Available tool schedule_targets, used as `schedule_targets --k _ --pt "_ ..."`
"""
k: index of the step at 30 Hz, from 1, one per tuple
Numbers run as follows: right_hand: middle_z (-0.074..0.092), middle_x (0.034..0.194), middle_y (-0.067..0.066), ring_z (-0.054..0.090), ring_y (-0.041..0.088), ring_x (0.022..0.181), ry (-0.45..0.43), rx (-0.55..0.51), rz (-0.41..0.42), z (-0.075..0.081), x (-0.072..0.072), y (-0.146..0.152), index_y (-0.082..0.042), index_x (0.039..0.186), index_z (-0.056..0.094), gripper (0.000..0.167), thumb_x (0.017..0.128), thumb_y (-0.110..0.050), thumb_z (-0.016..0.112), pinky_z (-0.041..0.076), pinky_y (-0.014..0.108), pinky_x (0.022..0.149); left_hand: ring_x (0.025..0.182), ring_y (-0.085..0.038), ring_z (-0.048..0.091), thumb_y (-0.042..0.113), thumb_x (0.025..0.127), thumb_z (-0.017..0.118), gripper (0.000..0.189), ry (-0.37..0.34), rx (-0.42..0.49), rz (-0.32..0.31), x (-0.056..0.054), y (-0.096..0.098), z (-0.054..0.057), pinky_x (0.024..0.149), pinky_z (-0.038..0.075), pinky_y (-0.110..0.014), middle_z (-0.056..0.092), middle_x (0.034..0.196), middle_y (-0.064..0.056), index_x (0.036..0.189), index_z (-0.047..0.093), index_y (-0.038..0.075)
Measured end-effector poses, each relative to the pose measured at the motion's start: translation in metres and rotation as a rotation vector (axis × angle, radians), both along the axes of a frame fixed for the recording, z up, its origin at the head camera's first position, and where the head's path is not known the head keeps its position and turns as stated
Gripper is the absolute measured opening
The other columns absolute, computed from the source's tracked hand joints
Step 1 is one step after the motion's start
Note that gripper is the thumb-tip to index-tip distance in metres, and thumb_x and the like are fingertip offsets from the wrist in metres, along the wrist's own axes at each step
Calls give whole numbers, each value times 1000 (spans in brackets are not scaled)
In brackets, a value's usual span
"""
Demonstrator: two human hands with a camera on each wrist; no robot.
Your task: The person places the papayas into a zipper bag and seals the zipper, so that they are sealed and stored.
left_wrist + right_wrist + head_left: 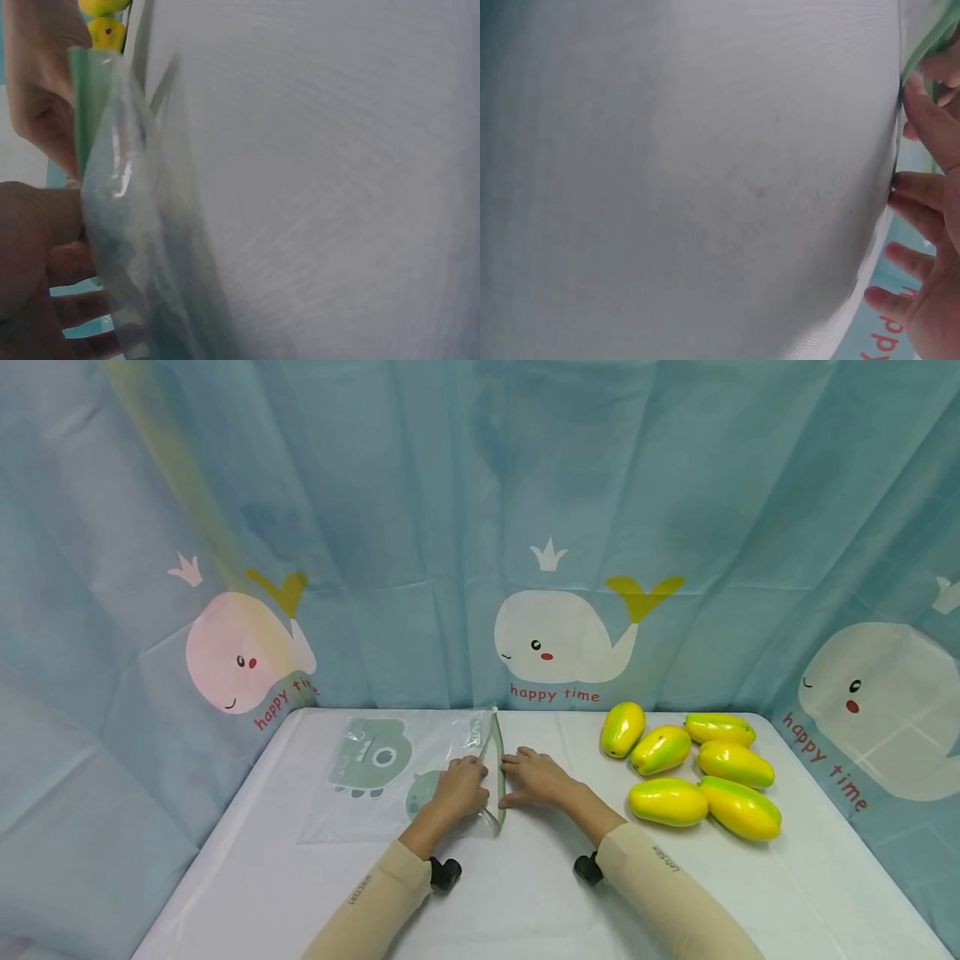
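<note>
Fingers of the left hand and right hand, slightly spread, touch opposite sides of the parted green-edged mouth, any pinch impossible to confirm, while the clear bag stretches leftward, lengthwise across the person's front, nearer the left.

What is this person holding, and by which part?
A clear bag, by its open mouth: the left hand at one edge, the right hand at the opposite green edge.
</note>
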State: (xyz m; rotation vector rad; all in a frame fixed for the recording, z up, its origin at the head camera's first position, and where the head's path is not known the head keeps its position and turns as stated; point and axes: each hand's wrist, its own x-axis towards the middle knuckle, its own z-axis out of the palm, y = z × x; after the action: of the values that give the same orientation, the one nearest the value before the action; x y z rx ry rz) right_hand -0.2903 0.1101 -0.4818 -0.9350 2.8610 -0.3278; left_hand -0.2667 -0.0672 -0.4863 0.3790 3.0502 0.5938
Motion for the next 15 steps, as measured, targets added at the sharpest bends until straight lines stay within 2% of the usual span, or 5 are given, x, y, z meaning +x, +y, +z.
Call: schedule_targets --k 3,7,10,15 --pt "51 146 8 39 40 139 -2 -9 -2 -1 0 1 -7 134 59 73 79 -52 74 39 59 108 128 -41 47 22 79 77 48 -56 -8 -16 0 -1 2 100 44 -58 53 138 -20 121 65 3" --pt "57 141 8 41 41 138 6 -50 -7 2 1 3 -7 131 62 67 79 -47 76 39 59 108 130 -40 46 36 75 83 64 -98 -55 -40 0 -3 4 102 43 -57 50 142 -19 127 62 4" --pt "61 136 10 45 39 135 18 -83 -20 10 3 9 -5 127 64 61 80 -42 77 39 56 109 129 -39 46 39 74 84 68 -111 -86 -52 1 -3 7 101 44 -56 49 143 -19 127 62 4" --pt "61 131 15 50 35 128 38 -123 -61 29 13 29 -3 125 65 52 84 -34 75 40 52 109 130 -38 45 37 75 83 68 -115 -76 -51 3 -1 9 102 43 -55 49 143 -19 129 60 3"
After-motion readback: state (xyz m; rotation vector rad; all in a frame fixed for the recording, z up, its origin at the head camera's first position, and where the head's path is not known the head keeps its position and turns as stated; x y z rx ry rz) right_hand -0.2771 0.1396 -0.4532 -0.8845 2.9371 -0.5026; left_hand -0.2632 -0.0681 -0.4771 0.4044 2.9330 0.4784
